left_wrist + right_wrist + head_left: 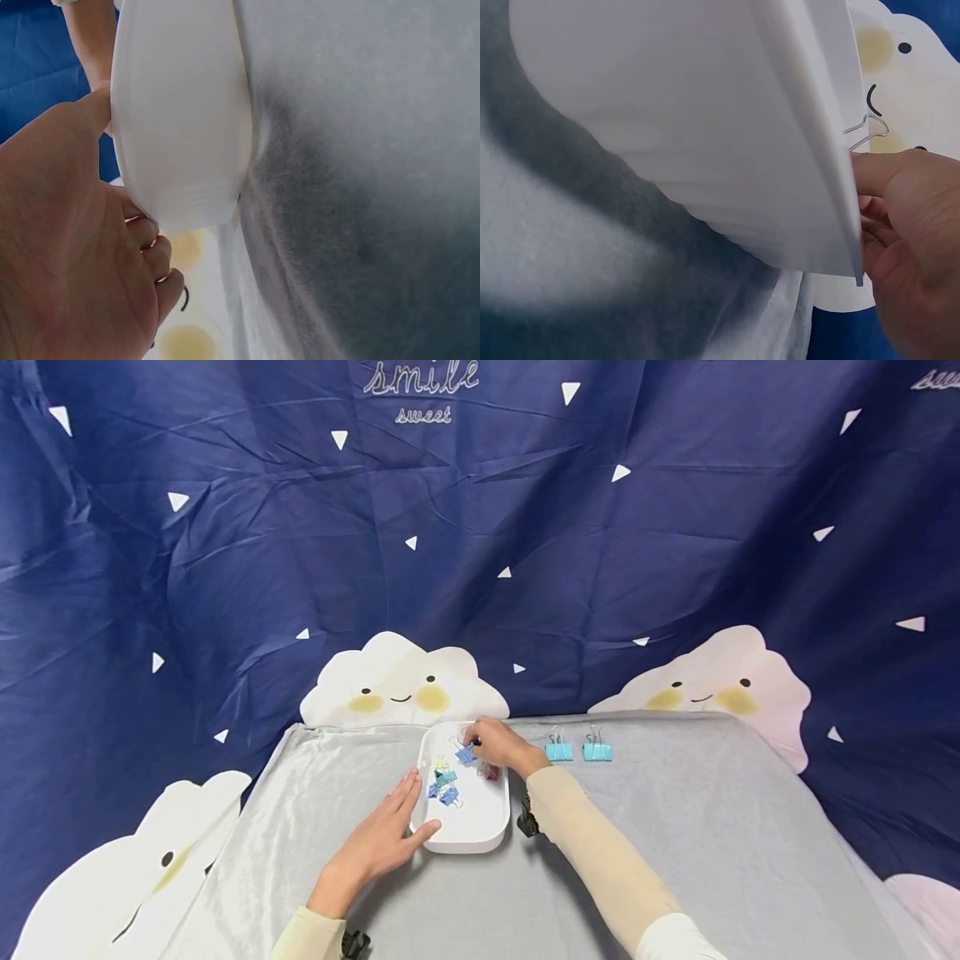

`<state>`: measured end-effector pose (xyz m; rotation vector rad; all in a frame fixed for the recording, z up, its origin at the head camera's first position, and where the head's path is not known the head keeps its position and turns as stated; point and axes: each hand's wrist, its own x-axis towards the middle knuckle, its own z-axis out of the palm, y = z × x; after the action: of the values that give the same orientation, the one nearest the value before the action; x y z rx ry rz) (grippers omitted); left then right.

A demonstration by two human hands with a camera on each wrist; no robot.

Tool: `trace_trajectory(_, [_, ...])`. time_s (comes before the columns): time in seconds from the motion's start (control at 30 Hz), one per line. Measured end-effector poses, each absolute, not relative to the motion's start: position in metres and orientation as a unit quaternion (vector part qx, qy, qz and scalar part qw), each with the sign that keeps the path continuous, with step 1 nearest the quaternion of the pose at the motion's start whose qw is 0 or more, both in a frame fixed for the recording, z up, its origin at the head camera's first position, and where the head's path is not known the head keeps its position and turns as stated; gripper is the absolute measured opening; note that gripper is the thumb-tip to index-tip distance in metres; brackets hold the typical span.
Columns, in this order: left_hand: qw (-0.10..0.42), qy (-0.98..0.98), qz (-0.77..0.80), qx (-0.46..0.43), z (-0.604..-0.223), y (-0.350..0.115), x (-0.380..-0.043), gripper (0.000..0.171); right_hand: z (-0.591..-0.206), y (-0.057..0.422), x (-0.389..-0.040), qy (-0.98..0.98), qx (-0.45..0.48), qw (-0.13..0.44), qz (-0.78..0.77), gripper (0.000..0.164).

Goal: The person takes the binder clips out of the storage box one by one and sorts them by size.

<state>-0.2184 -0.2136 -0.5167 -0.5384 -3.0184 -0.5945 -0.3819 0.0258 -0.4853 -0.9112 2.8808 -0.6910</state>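
A white tray [468, 828] holds several small binder clips. Along the tray's left side lies my left hand [384, 837], its fingers extended against the rim and its thumb spread toward the near corner. My right hand [498, 744] reaches over the far right side, fingers bent, and pinches a blue binder clip [465, 754]. A wire handle [870, 132] sticks up by those fingers in the right wrist view, where the tray wall hides the clip's body. Left of it in the tray lie a yellow clip [441, 762], a green clip [446, 777] and blue clips [449, 796].
A red clip [491, 772] lies by the tray's right wall, under the right wrist. Two larger turquoise binder clips [558, 751] [597, 751] stand right of the tray on the grey cloth [712, 827]. Behind hangs a dark blue curtain [480, 593] with cloud prints.
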Motion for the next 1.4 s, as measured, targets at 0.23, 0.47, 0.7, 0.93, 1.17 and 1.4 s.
trace_trajectory(0.23, [0.010, -0.966, -0.188, -0.174, -0.515, -0.214, -0.219, 0.092, -0.481, 0.026, -0.383, 0.925, -0.295, 0.001, -0.241, 0.015])
trace_trajectory(0.47, [0.005, -0.967, -0.184, -0.174, -0.515, -0.214, -0.219, 0.092, -0.477, 0.029, -0.380, 0.920, -0.295, -0.005, -0.257, 0.017])
trace_trajectory(0.7, [0.000, -0.968, -0.185, -0.170, -0.515, -0.213, -0.219, 0.093, -0.474, 0.033, -0.375, 0.914, -0.306, -0.015, -0.267, 0.019])
trace_trajectory(0.93, [0.005, -0.967, -0.189, -0.171, -0.516, -0.214, -0.218, 0.093, -0.470, 0.038, -0.371, 0.906, -0.324, -0.030, -0.272, 0.019])
trace_trajectory(1.17, [0.010, -0.968, -0.185, -0.172, -0.516, -0.213, -0.218, 0.092, -0.467, 0.046, -0.369, 0.900, -0.342, -0.045, -0.268, 0.017])
trace_trajectory(1.4, [0.013, -0.967, -0.190, -0.172, -0.516, -0.213, -0.217, 0.092, -0.461, 0.054, -0.366, 0.894, -0.351, -0.053, -0.274, 0.017])
